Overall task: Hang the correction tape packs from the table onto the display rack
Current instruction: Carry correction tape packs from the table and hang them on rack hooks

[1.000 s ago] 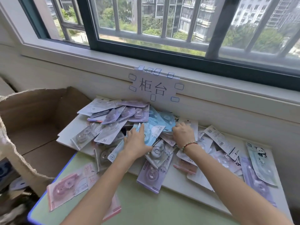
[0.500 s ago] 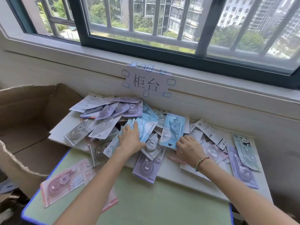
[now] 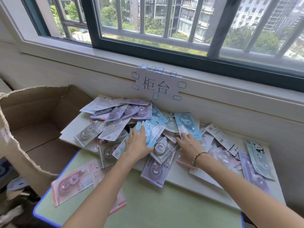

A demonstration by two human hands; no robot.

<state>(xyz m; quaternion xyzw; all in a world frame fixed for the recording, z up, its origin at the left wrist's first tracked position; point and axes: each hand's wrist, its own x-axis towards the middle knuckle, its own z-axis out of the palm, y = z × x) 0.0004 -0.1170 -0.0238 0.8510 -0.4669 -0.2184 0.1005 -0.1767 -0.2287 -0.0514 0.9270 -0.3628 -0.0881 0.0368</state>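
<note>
Several correction tape packs (image 3: pixel 154 168) in purple, blue, pink and white lie in a loose pile on a white board (image 3: pixel 181 176) on top of the green table (image 3: pixel 164 209). My left hand (image 3: pixel 137 145) rests flat, fingers straight, on a light blue pack (image 3: pixel 154 130) in the middle of the pile. Just to the right, my right hand (image 3: pixel 189 146) touches the lower edge of another blue pack (image 3: pixel 187 124) with its fingertips. A pink pack (image 3: pixel 70 181) lies apart at the table's front left. No display rack is in view.
An open cardboard box (image 3: pixel 37 116) stands against the table's left side. A paper sign (image 3: pixel 156 84) is taped to the wall below the window sill. A panda-print pack (image 3: pixel 259 157) lies at the far right, near the board's edge.
My right hand drew back from the pile, which uncovered a blue pack, then reached forward onto that pack's lower edge. My left hand stayed flat on the light blue pack.
</note>
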